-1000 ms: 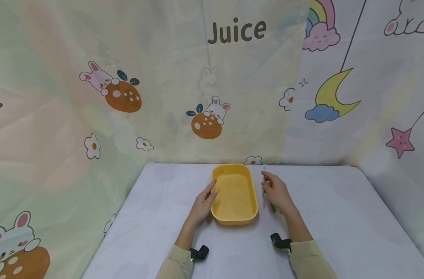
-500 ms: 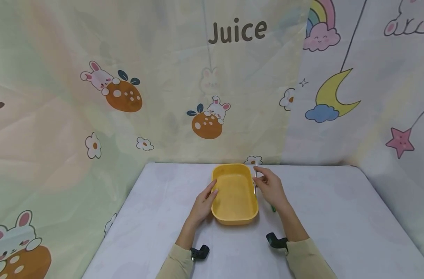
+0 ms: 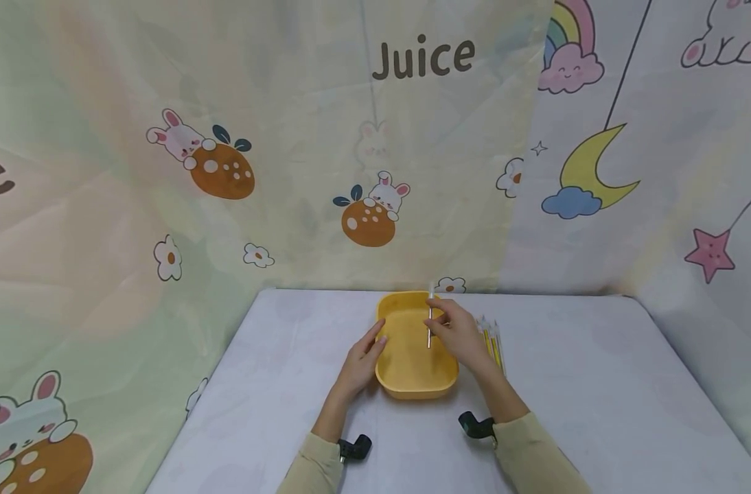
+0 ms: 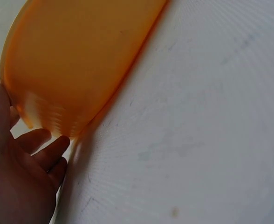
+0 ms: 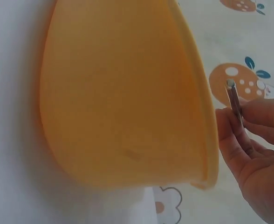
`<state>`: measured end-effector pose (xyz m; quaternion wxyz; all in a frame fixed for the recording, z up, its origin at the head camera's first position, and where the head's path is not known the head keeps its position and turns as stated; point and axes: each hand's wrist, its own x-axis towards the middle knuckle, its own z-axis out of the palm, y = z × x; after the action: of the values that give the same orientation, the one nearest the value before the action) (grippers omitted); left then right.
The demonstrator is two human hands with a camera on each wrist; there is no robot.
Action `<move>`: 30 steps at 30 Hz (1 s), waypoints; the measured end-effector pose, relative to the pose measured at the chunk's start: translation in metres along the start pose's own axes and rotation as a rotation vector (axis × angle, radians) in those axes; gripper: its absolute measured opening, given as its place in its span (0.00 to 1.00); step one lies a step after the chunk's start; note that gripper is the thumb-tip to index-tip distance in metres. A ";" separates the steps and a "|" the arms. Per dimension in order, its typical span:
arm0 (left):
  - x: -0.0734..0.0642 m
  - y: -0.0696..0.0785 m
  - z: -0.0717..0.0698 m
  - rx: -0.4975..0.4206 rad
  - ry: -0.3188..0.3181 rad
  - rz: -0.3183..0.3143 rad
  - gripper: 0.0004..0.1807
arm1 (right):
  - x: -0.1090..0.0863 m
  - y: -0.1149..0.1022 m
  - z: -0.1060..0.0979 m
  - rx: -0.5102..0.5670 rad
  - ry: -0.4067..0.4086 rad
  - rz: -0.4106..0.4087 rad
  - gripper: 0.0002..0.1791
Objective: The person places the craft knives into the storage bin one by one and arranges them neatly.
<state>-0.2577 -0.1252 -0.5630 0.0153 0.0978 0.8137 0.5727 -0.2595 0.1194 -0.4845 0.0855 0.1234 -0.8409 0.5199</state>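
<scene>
A yellow tray [image 3: 406, 381] stands lengthwise on the table. At its left edge my left hand [image 3: 355, 363] holds it, with fingertips at the rim; in the left wrist view several bent fingers [image 4: 58, 151] lie against its outer wall. Over the tray's right half, my right hand [image 3: 462, 336] pinches a slim silver pencil [image 3: 429, 337], roughly upright in the head view, its pale tip pointing away. The right wrist view shows the pencil's shiny end [image 5: 230, 85] standing out from between thumb and fingers, beyond the tray's rim. Part of the tray's right rim is hidden by the right hand.
Right of the tray several yellow and silver pencils [image 3: 493, 343] lie side by side, partly behind the right forearm. A white cloth covers the table [image 3: 598, 384]. A printed curtain [image 3: 301, 206] hangs along the table's far edge.
My right hand has moved left with the pencil, from the table beside the tray to over it. The row of pencils has come into view behind it. My left hand has stayed at the rim.
</scene>
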 end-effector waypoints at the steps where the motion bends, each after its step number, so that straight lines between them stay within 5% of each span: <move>1: 0.000 0.000 0.000 -0.001 -0.001 0.000 0.26 | 0.001 -0.001 0.002 0.001 -0.003 -0.002 0.25; 30: 0.000 0.001 0.000 0.026 -0.013 -0.028 0.32 | 0.015 -0.008 0.047 -0.028 -0.078 0.024 0.25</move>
<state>-0.2573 -0.1247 -0.5624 0.0274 0.0906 0.8222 0.5613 -0.2723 0.0725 -0.4943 0.0481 0.1324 -0.8522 0.5039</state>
